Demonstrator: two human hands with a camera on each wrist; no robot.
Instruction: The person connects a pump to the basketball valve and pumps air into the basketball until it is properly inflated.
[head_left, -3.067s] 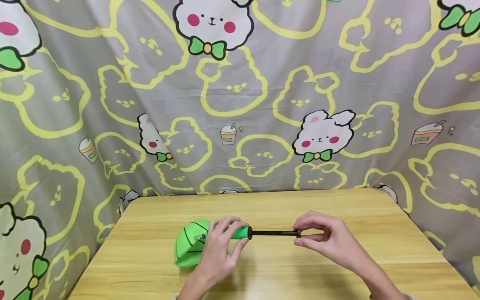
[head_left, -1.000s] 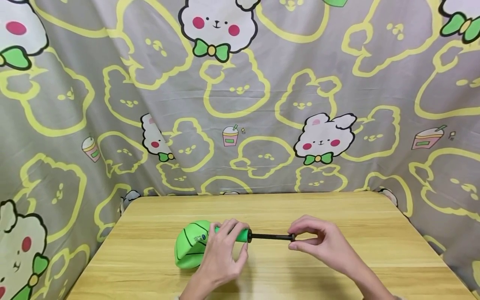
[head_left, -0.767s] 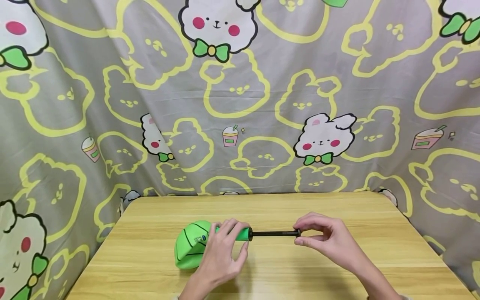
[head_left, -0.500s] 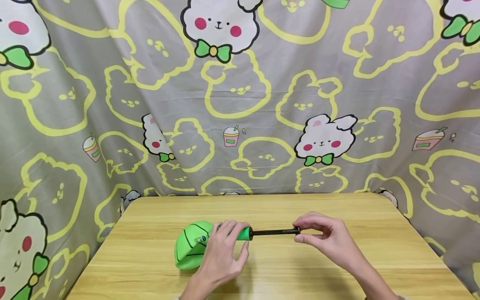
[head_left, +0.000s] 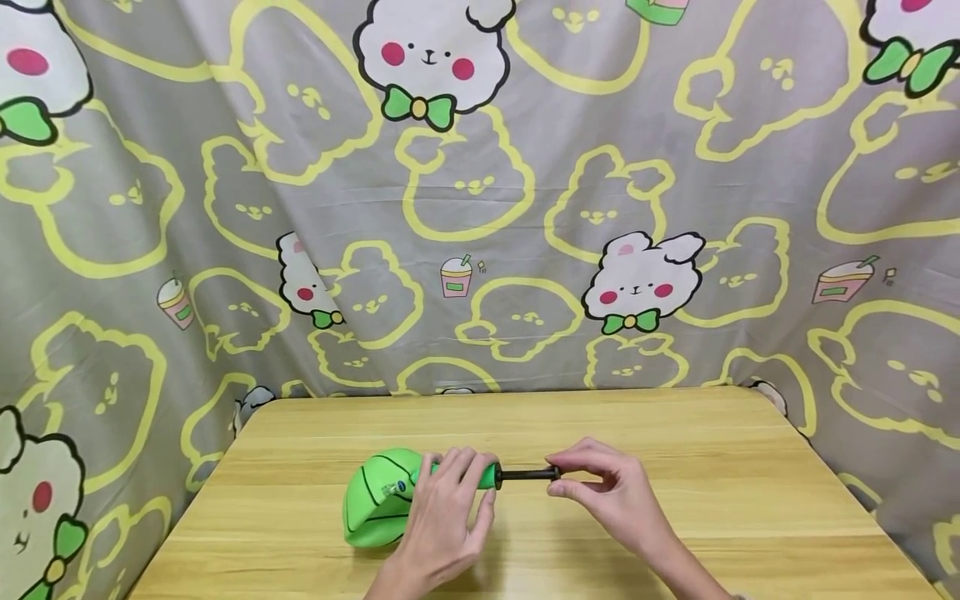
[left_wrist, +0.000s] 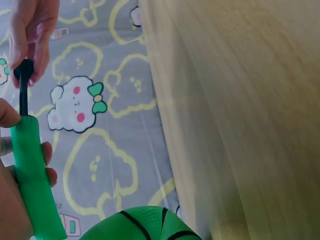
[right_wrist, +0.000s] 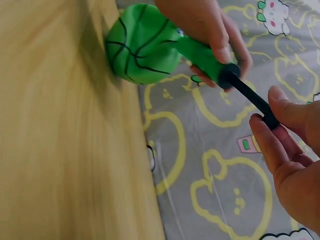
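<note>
A green ball (head_left: 375,504) with black lines, partly caved in, sits on the table at the left of the head view. My left hand (head_left: 448,510) grips the green barrel of a small hand pump (left_wrist: 34,175), held level beside the ball. Its far end points at the ball; where the two meet is hidden behind my left hand. Between thumb and fingers, my right hand (head_left: 611,498) pinches the black end knob of the pump. A short length of black plunger rod (head_left: 525,475) shows between barrel and knob.
Beneath everything is a light wood-grain table (head_left: 675,433) with rounded back corners. A grey curtain (head_left: 525,183) printed with yellow outlines and white cartoon animals hangs behind it and at both sides.
My right hand drew the plunger out after one second ago, and has since moved left, pushing the rod further into the barrel. My left hand and the ball stay about in place.
</note>
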